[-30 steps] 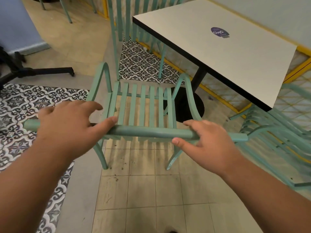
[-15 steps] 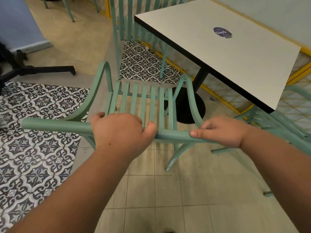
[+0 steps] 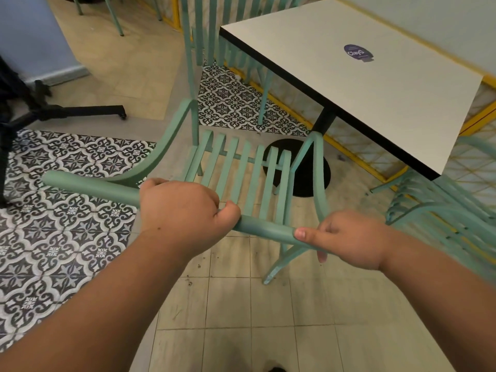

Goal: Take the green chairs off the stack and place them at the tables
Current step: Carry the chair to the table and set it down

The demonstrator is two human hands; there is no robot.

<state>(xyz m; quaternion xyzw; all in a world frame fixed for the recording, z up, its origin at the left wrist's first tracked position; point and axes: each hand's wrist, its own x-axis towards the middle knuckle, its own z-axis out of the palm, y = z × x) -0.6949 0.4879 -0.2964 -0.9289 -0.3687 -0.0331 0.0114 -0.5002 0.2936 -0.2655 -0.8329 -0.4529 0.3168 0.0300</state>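
Note:
A green slatted chair stands in front of me, facing the white square table. My left hand is closed around the chair's top back rail near its middle. My right hand grips the same rail at its right end, thumb on top. The rail slopes down from left to right. A stack of green chairs sits at the right, under the table's near corner, blurred. Another green chair stands on the table's far side.
The table's black post and round base lie just beyond the chair's seat. A black wheeled stand reaches in from the left. Yellow-framed lattice runs along the wall behind the table. Patterned and beige floor tiles surround me.
My left hand slid right along the rail and closed around it. My right hand closed on the rail's right end. The chair has turned, its left end swinging away from me.

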